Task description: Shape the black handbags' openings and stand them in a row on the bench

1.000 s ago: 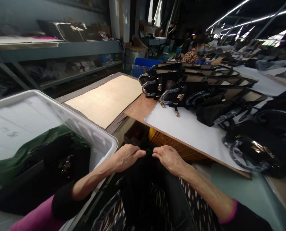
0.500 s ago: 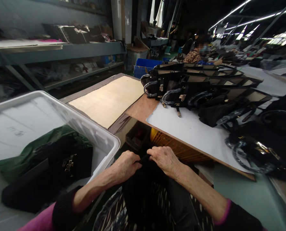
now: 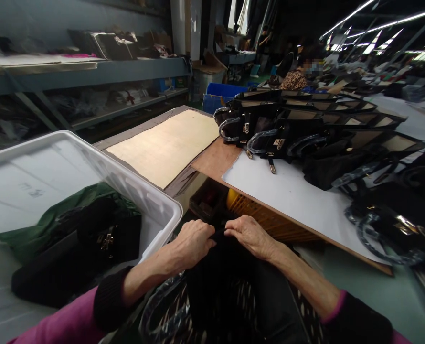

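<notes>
Pinching, at lap height, before a seated or standing wearer: one soft black bag-like article [image 3: 227,282], its upper edge held between the left hand [image 3: 194,241] and the right hand [image 3: 250,236]. Left hand: fingers curled nearly closed on the edge. Right hand: thumb and forefinger brought together on the same edge, just beside the left. Adjacent, low: one curved handle in clear plastic wrap [image 3: 150,310]. To the left: one white plastic tub [image 3: 126,177], containing a black bag with gold-toned clasp [image 3: 72,258] and crumpled green sheeting [image 3: 55,229]. Ahead: black bags with pale linings [image 3: 264,122], on and about a white sheet [image 3: 284,196]. Risks, as judged: a loosened pinch could let the limp edge slip and fold inward; a sideways pull could catch the wrapped handle on the tub. Condition notes: fingertip contact is lost in black against black; the article's interior is too dark to read, and its base is cut off below.
</notes>
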A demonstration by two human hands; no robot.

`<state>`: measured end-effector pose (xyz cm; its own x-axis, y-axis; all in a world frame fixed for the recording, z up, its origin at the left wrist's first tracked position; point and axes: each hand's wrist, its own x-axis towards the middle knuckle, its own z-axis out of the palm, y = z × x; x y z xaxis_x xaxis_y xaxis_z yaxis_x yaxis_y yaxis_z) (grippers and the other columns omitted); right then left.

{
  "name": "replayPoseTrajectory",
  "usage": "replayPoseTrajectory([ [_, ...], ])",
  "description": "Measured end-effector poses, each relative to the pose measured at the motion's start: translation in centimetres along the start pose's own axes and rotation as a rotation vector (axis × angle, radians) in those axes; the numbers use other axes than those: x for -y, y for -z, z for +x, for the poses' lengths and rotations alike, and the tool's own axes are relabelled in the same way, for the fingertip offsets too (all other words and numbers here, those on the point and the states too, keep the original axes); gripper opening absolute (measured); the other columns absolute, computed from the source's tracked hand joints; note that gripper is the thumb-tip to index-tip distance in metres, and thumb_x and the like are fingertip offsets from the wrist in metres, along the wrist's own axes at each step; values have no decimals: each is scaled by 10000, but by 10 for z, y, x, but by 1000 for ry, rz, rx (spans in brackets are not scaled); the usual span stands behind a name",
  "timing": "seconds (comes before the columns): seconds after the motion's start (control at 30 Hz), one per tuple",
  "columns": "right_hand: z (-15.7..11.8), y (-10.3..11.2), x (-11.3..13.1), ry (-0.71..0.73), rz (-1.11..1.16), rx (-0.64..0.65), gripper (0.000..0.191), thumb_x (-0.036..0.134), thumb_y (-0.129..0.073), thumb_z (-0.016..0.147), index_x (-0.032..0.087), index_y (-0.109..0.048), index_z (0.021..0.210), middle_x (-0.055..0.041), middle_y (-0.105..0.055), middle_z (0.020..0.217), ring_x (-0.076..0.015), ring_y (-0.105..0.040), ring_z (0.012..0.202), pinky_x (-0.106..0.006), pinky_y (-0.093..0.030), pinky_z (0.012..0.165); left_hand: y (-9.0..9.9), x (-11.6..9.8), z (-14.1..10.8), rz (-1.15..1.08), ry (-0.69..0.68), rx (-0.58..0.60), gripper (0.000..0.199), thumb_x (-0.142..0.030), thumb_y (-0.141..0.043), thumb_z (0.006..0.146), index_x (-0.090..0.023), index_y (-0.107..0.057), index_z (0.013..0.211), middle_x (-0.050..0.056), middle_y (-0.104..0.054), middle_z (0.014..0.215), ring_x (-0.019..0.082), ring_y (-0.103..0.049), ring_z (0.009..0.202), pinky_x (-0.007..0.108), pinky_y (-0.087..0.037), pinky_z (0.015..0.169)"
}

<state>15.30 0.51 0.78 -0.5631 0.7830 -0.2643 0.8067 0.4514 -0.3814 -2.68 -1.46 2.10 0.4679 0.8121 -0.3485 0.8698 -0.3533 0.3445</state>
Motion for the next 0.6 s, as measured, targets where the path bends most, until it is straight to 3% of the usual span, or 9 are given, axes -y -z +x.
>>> replayPoseTrajectory([
  [0.23,2,-7,3,-16,-66,18,343,347,-365,895,187,-599,702,-13,-631,636,-116,-548,609,-215,-300,573,-15,13,4,-177,-9,-25,229,-280,-497,784,-158,-607,624,-9,-503,522,98,-443,493,215,-223,465],
  [0.43,-1,-10,15,20,-215,17,241,352,-408,873,208,-590,808,-43,-679,745,-177,-625,721,-236,-323,578,-10,7,-2,-145,26,-8,199,-266,-487,781,-161,-628,687,13,-544,560,110,-445,501,216,-243,475],
  [0.6,-9,-2,18,-73,-184,36,297,351,-375,875,203,-619,794,-70,-685,772,-202,-634,768,-250,-377,627,-7,1,-11,-194,40,-5,271,-250,-423,810,-155,-604,631,8,-508,544,99,-407,495,202,-271,491],
])
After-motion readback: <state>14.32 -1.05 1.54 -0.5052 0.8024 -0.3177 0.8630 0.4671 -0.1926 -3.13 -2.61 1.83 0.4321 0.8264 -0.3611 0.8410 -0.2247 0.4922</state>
